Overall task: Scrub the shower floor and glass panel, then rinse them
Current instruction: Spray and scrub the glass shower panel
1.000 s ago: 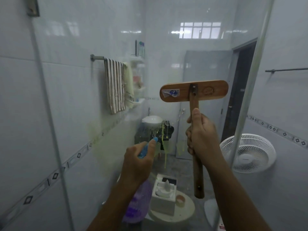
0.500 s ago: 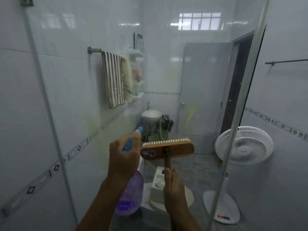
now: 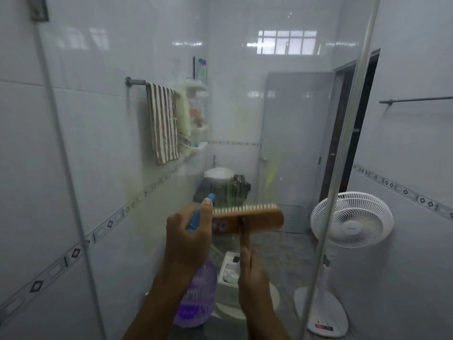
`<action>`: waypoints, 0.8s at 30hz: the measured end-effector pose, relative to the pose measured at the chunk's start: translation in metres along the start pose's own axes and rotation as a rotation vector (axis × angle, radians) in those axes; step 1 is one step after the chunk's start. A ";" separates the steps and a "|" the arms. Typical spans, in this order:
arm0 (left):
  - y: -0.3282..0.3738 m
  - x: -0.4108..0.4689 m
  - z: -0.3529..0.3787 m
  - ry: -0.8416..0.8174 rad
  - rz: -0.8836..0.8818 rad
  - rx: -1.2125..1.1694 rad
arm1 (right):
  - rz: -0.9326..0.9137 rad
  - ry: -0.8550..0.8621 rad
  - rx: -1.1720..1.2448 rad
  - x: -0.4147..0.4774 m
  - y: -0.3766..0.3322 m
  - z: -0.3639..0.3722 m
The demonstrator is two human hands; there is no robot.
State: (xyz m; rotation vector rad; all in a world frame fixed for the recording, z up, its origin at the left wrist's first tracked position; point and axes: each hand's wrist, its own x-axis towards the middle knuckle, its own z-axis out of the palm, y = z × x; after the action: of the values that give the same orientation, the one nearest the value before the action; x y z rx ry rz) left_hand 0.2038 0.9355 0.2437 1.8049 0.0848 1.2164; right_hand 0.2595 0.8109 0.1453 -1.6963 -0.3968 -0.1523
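Gripping the brush (image 3: pixel 257 218) handle, the right hand (image 3: pixel 253 283) sits below the crosswise head, glass panel (image 3: pixel 245 111) just beyond; left hand (image 3: pixel 187 244) holds the spray bottle (image 3: pixel 196 305).

**Grey Daylight, Hazy Glass**

Cool, dim daylight comes from a small grid window (image 3: pixel 286 42) high on the far wall, and white glare streaks the tiles on both sides of it. Below it, the glass panel (image 3: pixel 232 114) veils everything behind in haze. Lower still, the left hand (image 3: pixel 188 239) on the spray bottle (image 3: pixel 196 303) and the right hand (image 3: pixel 252 280) on the brush (image 3: pixel 250 218) are motion-smeared. Far to either side, straight edges bow.
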 end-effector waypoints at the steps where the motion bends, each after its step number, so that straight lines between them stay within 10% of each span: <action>1: 0.000 -0.001 0.002 -0.004 -0.002 -0.001 | 0.054 0.006 -0.042 -0.009 0.012 -0.001; 11: -0.005 0.003 0.020 -0.068 -0.019 0.017 | -0.274 0.104 -0.030 0.078 -0.124 -0.057; 24: 0.008 0.018 0.015 -0.054 -0.004 -0.031 | -0.252 0.086 -0.009 0.080 -0.139 -0.061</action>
State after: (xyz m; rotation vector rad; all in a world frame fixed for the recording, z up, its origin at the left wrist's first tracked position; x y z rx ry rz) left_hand 0.2212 0.9303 0.2605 1.8082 0.0386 1.1589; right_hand 0.2934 0.7818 0.3112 -1.6383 -0.5450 -0.4103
